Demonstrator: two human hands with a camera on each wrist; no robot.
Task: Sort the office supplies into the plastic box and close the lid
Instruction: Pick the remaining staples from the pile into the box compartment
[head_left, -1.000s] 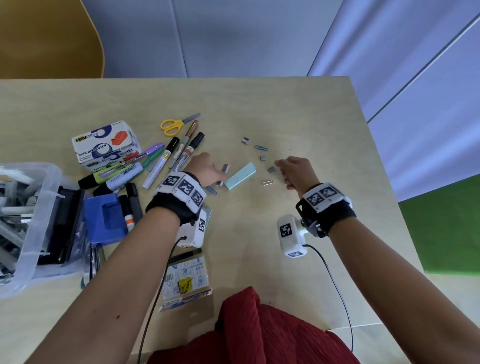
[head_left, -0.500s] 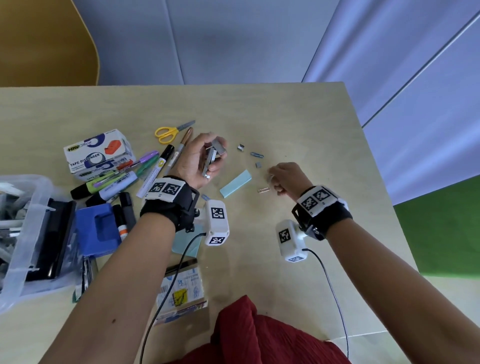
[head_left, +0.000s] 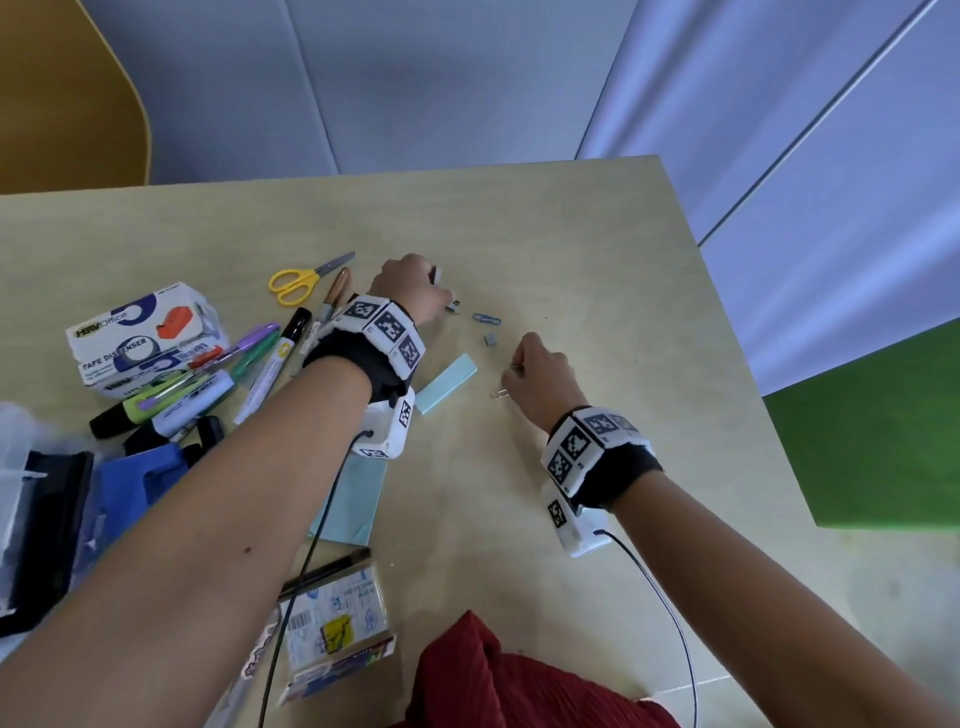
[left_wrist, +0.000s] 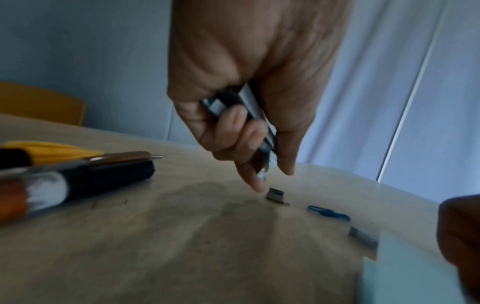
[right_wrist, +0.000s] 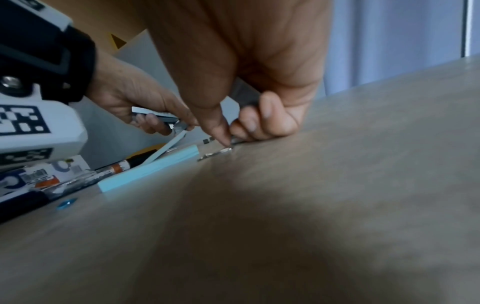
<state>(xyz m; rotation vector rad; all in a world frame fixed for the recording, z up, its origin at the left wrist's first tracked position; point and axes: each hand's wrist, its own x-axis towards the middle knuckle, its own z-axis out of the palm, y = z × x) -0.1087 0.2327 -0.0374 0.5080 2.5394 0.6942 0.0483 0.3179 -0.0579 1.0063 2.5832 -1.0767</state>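
2 hands work over the table (head_left: 571, 249). Plastic box (head_left: 15, 467) sits at far left edge, lid off, w/ stuff inside. Tape box (head_left: 140, 332) & markers (head_left: 208, 384) lie beside it, scissors (head_left: 296, 280) farther back. L hand (head_left: 410, 286) grips metal staple strips (left_wrist: 241, 115), fingertips just above a small staple block (left_wrist: 275, 194). R hand (head_left: 540, 379) curls shut, thumb & finger pinching a silver clip (right_wrist: 221, 151) on the table. Blue sticky pad (head_left: 447, 382) lies between the hands; blue clip (head_left: 487, 318) near the block.
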